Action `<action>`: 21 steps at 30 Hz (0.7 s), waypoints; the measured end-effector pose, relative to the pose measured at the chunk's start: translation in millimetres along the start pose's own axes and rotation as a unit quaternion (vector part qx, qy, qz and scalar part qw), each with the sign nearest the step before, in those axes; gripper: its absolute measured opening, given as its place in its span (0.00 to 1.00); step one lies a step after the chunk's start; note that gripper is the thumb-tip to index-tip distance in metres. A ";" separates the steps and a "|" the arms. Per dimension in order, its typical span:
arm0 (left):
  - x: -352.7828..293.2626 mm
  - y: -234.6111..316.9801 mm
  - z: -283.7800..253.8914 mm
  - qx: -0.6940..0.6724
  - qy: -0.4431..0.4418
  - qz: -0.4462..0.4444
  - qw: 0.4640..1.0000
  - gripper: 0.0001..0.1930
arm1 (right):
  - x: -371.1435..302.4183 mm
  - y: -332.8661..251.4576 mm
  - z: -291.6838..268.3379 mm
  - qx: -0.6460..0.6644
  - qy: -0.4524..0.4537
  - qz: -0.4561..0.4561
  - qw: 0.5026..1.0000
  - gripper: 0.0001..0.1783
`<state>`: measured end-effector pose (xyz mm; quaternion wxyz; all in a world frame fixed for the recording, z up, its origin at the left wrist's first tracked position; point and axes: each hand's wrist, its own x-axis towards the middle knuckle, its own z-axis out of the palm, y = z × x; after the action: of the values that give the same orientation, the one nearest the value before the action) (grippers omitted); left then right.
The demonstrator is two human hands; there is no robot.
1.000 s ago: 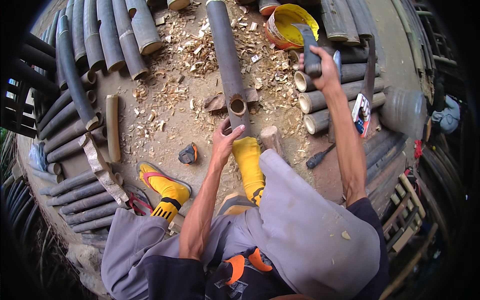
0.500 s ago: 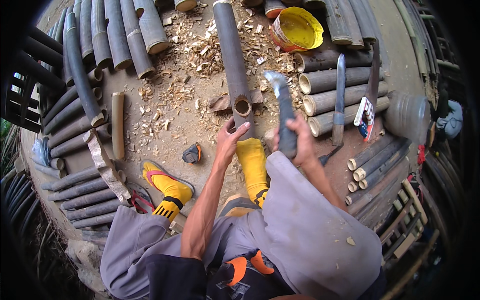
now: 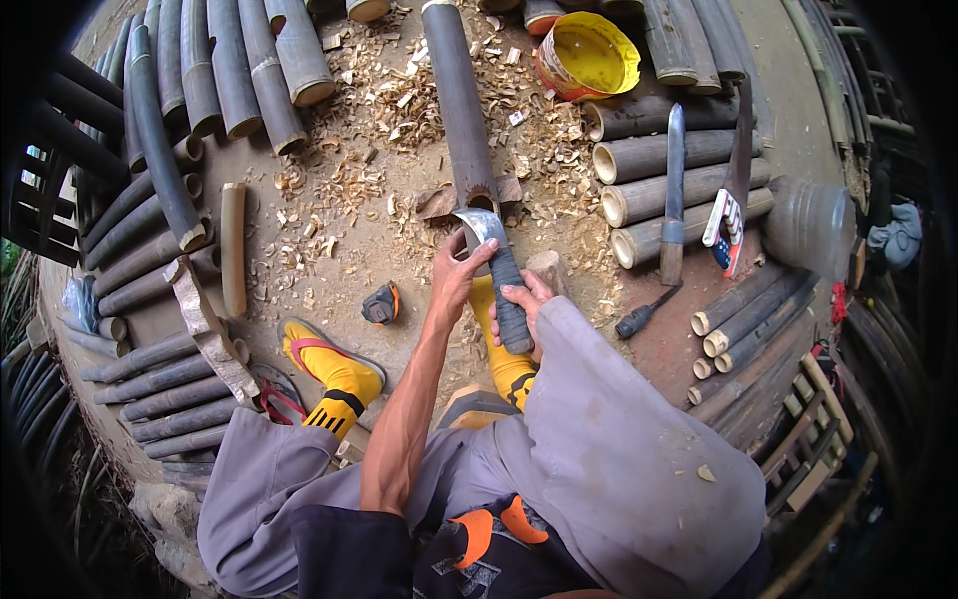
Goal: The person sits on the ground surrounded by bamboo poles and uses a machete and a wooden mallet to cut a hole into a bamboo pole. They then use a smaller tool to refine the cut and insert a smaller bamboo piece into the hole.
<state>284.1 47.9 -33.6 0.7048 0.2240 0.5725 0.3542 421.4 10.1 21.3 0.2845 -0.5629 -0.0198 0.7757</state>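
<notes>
Bamboo pole point(image 3: 457, 95) — long, dark, lying on the ground straight out from the person, its cut open end point(image 3: 481, 196) nearest the feet. It rests on a small wooden block point(image 3: 439, 203), which seems there to lift the end clear of the dirt and keep it from rolling.

Chopper point(image 3: 494, 262) set with its curved blade tip at that open end, edge toward the rim. Right hand point(image 3: 524, 304) closed tight round the dark handle, low down, for leverage as I judge it. Left hand point(image 3: 456, 275) lies against the blade just behind the tip, fingers curled on the steel — a steadying hold rather than a full grip; it looks placed to guide the edge onto the rim.

Right foot in a yellow sock point(image 3: 504, 359) sits right under the handle, close to the pole end; left foot point(image 3: 334, 367) in sock and sandal is off to the side, braced wide.

Chips point(image 3: 349, 190) litter the ground around the pole end. A tape measure point(image 3: 381, 304) lies near the left foot, within reach. Right of the pole: short bamboo lengths point(image 3: 659, 180) stacked side by side, a long knife point(image 3: 674, 190) laid across them, a yellow bucket point(image 3: 587, 55) beyond. More poles point(image 3: 215, 70) fan along the left edge.
</notes>
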 end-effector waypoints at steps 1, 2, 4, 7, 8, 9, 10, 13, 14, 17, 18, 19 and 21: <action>-0.6 0.6 -0.3 0.001 -0.007 -0.008 1.000 0.33 | -2.1 -0.3 0.7 -0.004 0.015 -0.003 1.000 0.21; -0.1 0.8 0.0 0.001 0.000 0.001 1.000 0.33 | -5.7 -1.5 1.9 -0.007 0.030 -0.006 0.999 0.21; -1.2 1.1 2.3 0.000 0.017 0.018 1.000 0.34 | -11.8 -6.5 4.2 -0.007 0.052 -0.030 0.998 0.21; -2.6 1.9 2.5 -0.021 0.018 0.002 1.000 0.34 | -12.3 -10.7 -1.3 0.005 0.058 -0.083 0.995 0.20; -2.4 2.0 2.4 -0.015 0.014 0.002 1.000 0.35 | -7.8 -10.2 -7.6 0.007 0.052 -0.087 0.995 0.20; -1.9 1.2 2.2 -0.008 0.016 0.003 1.000 0.35 | -5.8 -10.9 -11.1 0.008 0.045 -0.093 0.995 0.20; -1.5 0.3 2.3 -0.001 0.018 0.005 1.000 0.35 | -6.7 -10.3 -13.2 0.015 0.044 -0.093 0.995 0.20; 0.3 -2.8 1.8 0.014 0.022 0.014 1.000 0.35 | -9.1 -4.1 -21.6 0.031 0.037 -0.090 0.995 0.20; 0.9 -3.9 1.4 0.018 0.023 0.017 0.999 0.35 | -7.8 -0.9 -26.8 0.030 0.033 -0.088 0.995 0.20; -1.1 -4.1 2.1 -0.004 0.021 0.013 1.000 0.35 | -13.7 -4.8 -22.8 0.025 0.046 -0.083 0.995 0.19; -1.2 -4.2 2.7 -0.005 0.020 0.014 1.000 0.35 | -15.5 -6.7 -20.3 0.024 0.055 -0.084 0.995 0.19; -1.3 -4.3 3.1 -0.006 0.019 0.015 1.000 0.35 | -15.4 -6.4 -20.0 0.020 0.060 -0.089 0.994 0.18; -1.1 -4.1 3.4 -0.008 0.014 0.017 1.000 0.35 | -15.1 -6.2 -20.0 0.012 0.069 -0.100 0.992 0.18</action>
<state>288.2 44.7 -35.0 0.6924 0.2233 0.5755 0.3734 444.8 2.5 29.2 0.3685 -0.6070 -0.0466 0.7026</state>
